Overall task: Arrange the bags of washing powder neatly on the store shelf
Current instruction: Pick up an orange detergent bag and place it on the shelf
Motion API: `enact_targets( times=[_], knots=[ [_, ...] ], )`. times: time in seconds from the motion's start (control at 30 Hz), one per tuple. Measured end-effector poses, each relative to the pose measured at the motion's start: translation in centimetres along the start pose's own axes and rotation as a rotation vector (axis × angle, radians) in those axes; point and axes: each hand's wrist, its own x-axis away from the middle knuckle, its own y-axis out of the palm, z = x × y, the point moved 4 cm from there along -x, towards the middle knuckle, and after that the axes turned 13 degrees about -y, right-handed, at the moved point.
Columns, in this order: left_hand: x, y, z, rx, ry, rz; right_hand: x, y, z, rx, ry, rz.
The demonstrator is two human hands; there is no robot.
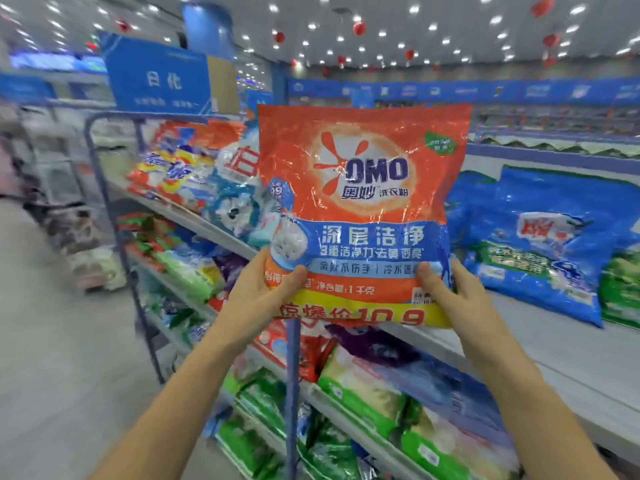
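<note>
I hold a large orange and blue OMO washing powder bag [362, 202] upright in front of me, above the edge of the top shelf [540, 344]. My left hand [263, 289] grips its lower left corner, thumb on the front. At the lower right corner, my right hand [453, 289] grips the bag the same way. A blue bag [533, 244] leans on the shelf to the right, with a green bag [623, 289] beside it. More bags [194, 171] lie piled on the shelf to the left, behind the one I hold.
Lower shelves [346, 410] hold green, purple and red bags. A blue metal upright [292, 393] stands just below the held bag. A blue hanging sign [159, 81] is at the upper left. The aisle floor [52, 358] stretches to the left. Bare shelf surface lies between the held bag and the blue bag.
</note>
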Motion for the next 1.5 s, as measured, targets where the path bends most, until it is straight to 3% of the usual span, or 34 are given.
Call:
enact_targets(
  times=[0.2,0.37,0.57,0.8,0.93,1.17,1.5],
  knots=[
    [4.8,-13.9,-2.2,0.0,-0.072,0.328,-1.5,14.6,1.0,-0.209,0.076,-0.224],
    [7.7,-26.1,-3.4,-0.023,-0.096,0.462,-2.2,28.0,2.3,-0.366,0.214,-0.4],
    [9.4,-39.0,-4.2,-0.007,-0.188,0.563,-2.7,42.8,3.2,-0.276,0.14,-0.382],
    [7.7,-49.8,-6.9,0.011,-0.266,0.675,-4.3,55.6,5.7,-0.305,0.175,-0.378],
    [4.2,-55.8,-9.1,0.009,-0.309,0.733,-7.8,62.1,9.0,-0.33,0.276,-0.368],
    [-7.0,-66.9,-13.0,0.026,-0.332,0.779,-17.9,72.8,15.4,-0.334,0.26,-0.394],
    [-28.6,-76.9,-14.0,0.047,-0.275,0.597,-34.8,79.0,20.9,-0.233,0.142,-0.278]
  ],
)
